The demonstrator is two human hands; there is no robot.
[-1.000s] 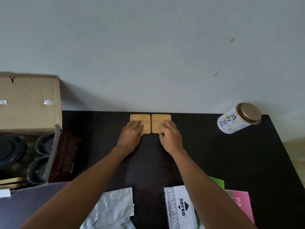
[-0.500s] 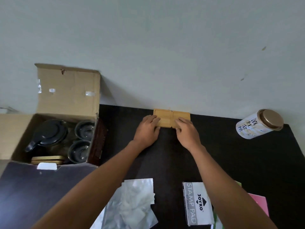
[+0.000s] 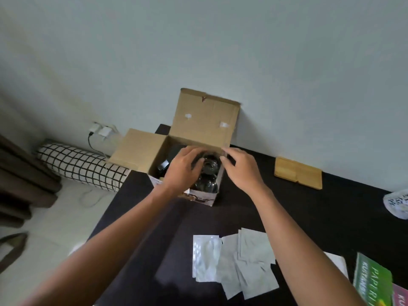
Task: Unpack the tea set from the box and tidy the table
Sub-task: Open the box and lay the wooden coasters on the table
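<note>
An open cardboard box (image 3: pixel 205 120) stands at the black table's (image 3: pixel 309 217) far left corner, flaps up. Inside it I see dark glass cups (image 3: pixel 207 171) and part of a black teapot (image 3: pixel 163 165). My left hand (image 3: pixel 184 168) reaches into the box over the cups, fingers spread and curled; whether it touches a cup is unclear. My right hand (image 3: pixel 240 168) hovers at the box's right rim, fingers apart, holding nothing. Two square bamboo coasters (image 3: pixel 298 173) lie side by side by the wall, right of the box.
Several silver foil sachets (image 3: pixel 234 261) lie near the front. A white tea tin (image 3: pixel 397 206) sits at the right edge. Green and pink paper packs (image 3: pixel 373 281) are at the front right. Left of the table are floor, a checked bolster (image 3: pixel 81 166) and a wall socket.
Both hands have left the bamboo coasters and moved left to the open box. My view has swung left, so the box now sits near the centre.
</note>
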